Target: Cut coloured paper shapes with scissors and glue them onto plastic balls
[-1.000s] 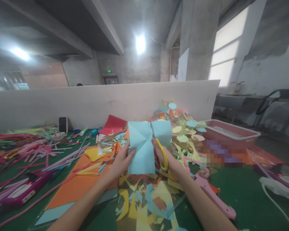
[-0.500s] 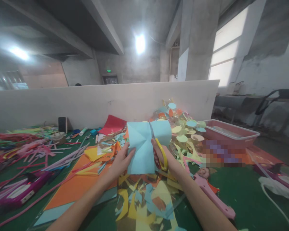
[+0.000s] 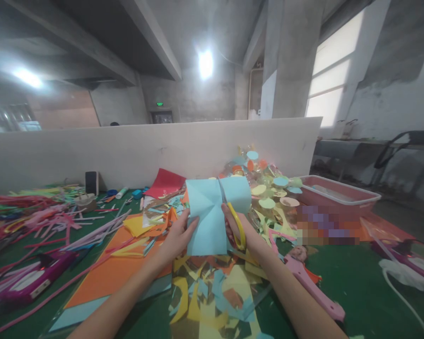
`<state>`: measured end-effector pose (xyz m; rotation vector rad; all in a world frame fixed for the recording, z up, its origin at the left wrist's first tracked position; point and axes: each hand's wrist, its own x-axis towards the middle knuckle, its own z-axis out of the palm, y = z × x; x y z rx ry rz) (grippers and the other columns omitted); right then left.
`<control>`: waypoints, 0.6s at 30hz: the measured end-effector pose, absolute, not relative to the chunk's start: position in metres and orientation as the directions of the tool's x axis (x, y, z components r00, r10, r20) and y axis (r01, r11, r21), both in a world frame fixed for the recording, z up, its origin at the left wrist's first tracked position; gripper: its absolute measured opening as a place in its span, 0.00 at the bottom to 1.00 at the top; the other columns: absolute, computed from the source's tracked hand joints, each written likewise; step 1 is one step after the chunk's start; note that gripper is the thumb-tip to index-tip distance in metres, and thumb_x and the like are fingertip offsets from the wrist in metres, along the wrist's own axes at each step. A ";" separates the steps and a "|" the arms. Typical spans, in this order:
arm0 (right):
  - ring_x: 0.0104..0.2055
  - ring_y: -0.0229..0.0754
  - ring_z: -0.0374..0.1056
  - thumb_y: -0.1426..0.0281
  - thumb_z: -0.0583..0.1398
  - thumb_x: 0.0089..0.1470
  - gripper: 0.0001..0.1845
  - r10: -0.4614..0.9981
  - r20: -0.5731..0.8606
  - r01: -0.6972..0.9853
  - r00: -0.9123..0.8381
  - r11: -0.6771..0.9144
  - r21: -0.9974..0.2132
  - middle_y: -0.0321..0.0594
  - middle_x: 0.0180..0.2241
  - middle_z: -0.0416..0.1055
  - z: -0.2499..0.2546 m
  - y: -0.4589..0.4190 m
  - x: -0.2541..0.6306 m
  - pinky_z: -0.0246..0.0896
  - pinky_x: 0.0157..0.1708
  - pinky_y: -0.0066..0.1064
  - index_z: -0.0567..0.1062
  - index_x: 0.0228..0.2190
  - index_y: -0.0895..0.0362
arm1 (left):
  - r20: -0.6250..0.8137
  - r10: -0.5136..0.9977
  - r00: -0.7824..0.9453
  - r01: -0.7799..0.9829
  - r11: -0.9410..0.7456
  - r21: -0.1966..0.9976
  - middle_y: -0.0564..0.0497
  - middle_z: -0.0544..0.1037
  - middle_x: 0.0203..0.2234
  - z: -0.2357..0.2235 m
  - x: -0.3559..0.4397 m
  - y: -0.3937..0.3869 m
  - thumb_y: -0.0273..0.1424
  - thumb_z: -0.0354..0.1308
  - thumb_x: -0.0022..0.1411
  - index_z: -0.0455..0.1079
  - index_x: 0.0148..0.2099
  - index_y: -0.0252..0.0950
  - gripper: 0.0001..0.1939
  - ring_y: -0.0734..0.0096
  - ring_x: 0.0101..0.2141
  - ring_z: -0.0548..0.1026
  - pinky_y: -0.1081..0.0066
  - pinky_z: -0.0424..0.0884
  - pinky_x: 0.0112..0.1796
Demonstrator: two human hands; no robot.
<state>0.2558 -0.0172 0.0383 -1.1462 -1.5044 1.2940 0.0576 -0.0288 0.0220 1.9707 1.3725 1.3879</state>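
Note:
A light blue sheet of paper (image 3: 207, 226) is held up in front of me, creased near its middle. My left hand (image 3: 181, 231) pinches its left edge, thumb in front. My right hand (image 3: 237, 228) grips yellow-handled scissors (image 3: 239, 230), whose blades reach up into the sheet; the part right of the blades curls back. Below the sheet lie yellow, blue and orange paper scraps (image 3: 212, 301). Orange paper (image 3: 102, 278) lies beside my left forearm.
Many pastel paper discs (image 3: 267, 203) are heaped behind my right hand. Farther right stands a pink plastic tub (image 3: 339, 202). A pink glue gun (image 3: 314, 289) lies by my right forearm, and a purple device (image 3: 35, 278) at left. A white board (image 3: 144, 150) borders the table's back.
The scissors' handles have drawn slightly closer together, with the red inner part less visible. Paper and left hand have hardly moved.

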 end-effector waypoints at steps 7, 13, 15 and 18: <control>0.12 0.33 0.49 0.40 0.50 0.54 0.31 0.963 0.047 0.159 -0.266 0.092 -0.983 0.28 0.11 0.50 0.044 -0.022 0.258 0.50 0.11 0.26 0.54 0.18 0.53 | 0.505 0.862 0.034 0.494 -0.454 0.742 0.47 0.76 0.39 0.022 0.057 -0.029 0.41 0.53 0.62 0.69 0.49 0.37 0.17 0.62 0.40 0.74 0.66 0.70 0.41; 0.12 0.32 0.47 0.41 0.50 0.55 0.31 0.958 0.050 0.158 -0.282 0.098 -0.982 0.27 0.12 0.49 0.043 -0.021 0.259 0.48 0.12 0.25 0.54 0.18 0.53 | 0.507 0.862 0.028 0.547 -0.437 0.714 0.49 0.75 0.37 0.020 0.055 -0.026 0.41 0.52 0.63 0.68 0.45 0.37 0.15 0.64 0.38 0.73 0.66 0.69 0.41; 0.12 0.32 0.48 0.41 0.50 0.54 0.30 0.958 0.053 0.152 -0.283 0.099 -0.983 0.27 0.12 0.49 0.042 -0.020 0.260 0.48 0.12 0.25 0.54 0.18 0.53 | 0.508 0.860 0.044 0.532 -0.450 0.717 0.48 0.75 0.39 0.019 0.055 -0.025 0.41 0.52 0.64 0.67 0.46 0.37 0.15 0.63 0.40 0.73 0.66 0.69 0.42; 0.12 0.32 0.47 0.41 0.51 0.54 0.30 0.957 0.057 0.139 -0.286 0.100 -0.985 0.26 0.12 0.48 0.041 -0.019 0.260 0.47 0.12 0.25 0.55 0.19 0.53 | 0.515 0.856 0.043 0.545 -0.452 0.706 0.49 0.75 0.37 0.017 0.053 -0.023 0.42 0.52 0.63 0.67 0.46 0.37 0.15 0.65 0.38 0.72 0.67 0.69 0.40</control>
